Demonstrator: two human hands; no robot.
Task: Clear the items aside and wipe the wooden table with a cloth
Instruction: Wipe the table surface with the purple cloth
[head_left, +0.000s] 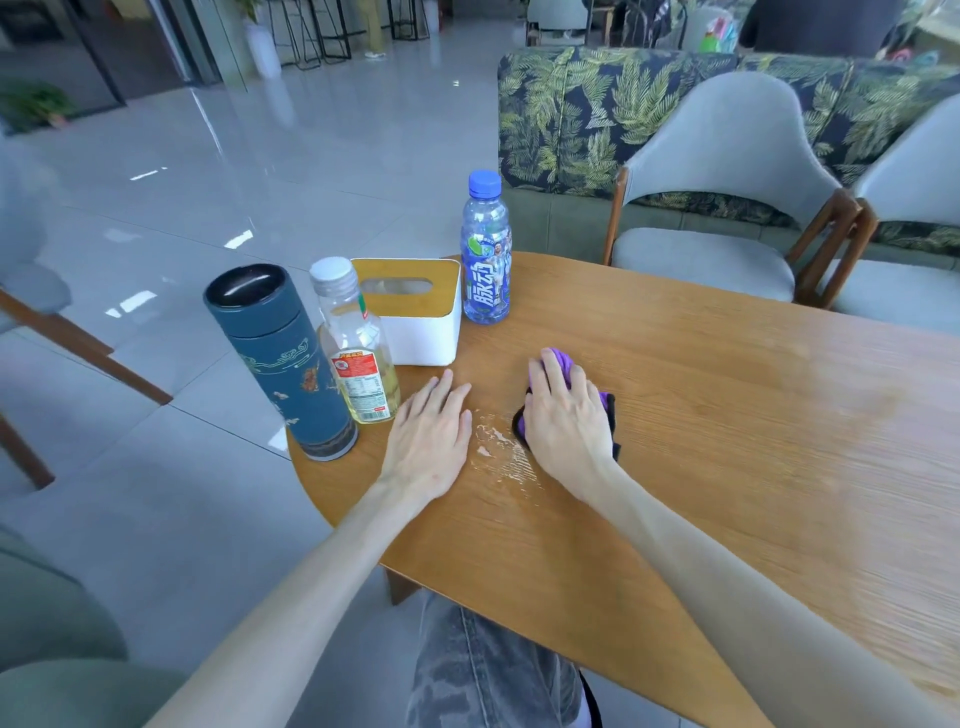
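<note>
My right hand presses flat on a purple cloth with dark edging, bunched on the wooden table. A wet, whitish smear lies on the wood between my two hands. My left hand rests flat on the table with straight fingers, holding nothing. At the table's left end stand a dark blue flask, a clear bottle of yellow liquid, a white tissue box with a wooden lid and a blue-capped drink bottle.
Two grey chairs with wooden frames stand at the table's far side, before a leaf-patterned sofa. Another chair's wooden legs show at the left. Grey tiled floor spreads left of the table. My knee in jeans is under the near edge.
</note>
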